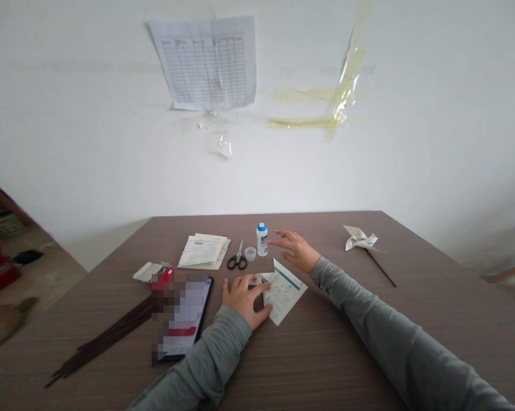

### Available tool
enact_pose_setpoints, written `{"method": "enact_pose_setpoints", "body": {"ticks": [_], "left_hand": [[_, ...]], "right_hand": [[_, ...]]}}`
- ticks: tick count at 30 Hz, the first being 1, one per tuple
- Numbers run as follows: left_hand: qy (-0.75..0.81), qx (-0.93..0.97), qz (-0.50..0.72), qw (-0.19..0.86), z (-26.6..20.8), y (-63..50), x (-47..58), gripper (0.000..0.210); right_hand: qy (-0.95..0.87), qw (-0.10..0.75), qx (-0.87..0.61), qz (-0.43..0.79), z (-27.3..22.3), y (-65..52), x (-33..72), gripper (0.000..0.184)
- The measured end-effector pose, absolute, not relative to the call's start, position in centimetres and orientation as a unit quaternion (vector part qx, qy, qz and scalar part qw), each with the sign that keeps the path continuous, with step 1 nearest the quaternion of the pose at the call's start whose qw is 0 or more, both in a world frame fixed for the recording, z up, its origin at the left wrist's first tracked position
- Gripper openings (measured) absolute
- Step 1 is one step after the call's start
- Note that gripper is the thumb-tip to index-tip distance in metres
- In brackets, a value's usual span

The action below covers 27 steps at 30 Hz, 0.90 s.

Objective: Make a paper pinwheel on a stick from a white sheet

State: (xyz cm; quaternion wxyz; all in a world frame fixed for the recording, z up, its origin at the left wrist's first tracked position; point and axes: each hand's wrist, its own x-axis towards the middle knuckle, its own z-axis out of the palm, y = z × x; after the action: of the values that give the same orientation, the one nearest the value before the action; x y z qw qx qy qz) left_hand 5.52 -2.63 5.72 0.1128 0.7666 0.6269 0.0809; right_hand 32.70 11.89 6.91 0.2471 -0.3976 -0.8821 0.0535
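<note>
Fine-streaked brown on table (437, 325). White with green band and dark print on paper (286, 294), centre. White, blue-topped on bottle (262, 242) beyond. Black-handled on scissors (239, 256). Red and white on box (158, 273), left; dark brown on sticks (107, 335), near left. Off-white, green-marked on pinwheel (358, 240), right. Plain grey on sleeves (390, 342). Grey grid over white on wall sheet (206, 68), far left.

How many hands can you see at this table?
2: the left hand rests on the paper with the green stripe, and the right hand is beside the blue-capped bottle.
</note>
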Motion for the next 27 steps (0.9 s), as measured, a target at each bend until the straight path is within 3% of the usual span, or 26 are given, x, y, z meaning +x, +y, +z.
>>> {"method": "enact_pose_setpoints", "body": {"ticks": [6, 22, 27], "left_hand": [[0.638, 0.759, 0.077, 0.105, 6.2, -2.6, 4.9, 0.057], [0.634, 0.762, 0.069, 0.109, 6.9, -2.8, 4.6, 0.059], [0.633, 0.763, 0.075, 0.108, 6.6, -2.7, 4.5, 0.059]], "right_hand": [[-0.887, 0.239, -0.388, 0.072, 7.7, 14.4, 29.8, 0.081], [-0.873, 0.293, -0.371, 0.121, 6.5, 15.4, 27.9, 0.071], [-0.868, 0.301, -0.377, 0.117, 6.6, 15.1, 28.2, 0.075]]}}
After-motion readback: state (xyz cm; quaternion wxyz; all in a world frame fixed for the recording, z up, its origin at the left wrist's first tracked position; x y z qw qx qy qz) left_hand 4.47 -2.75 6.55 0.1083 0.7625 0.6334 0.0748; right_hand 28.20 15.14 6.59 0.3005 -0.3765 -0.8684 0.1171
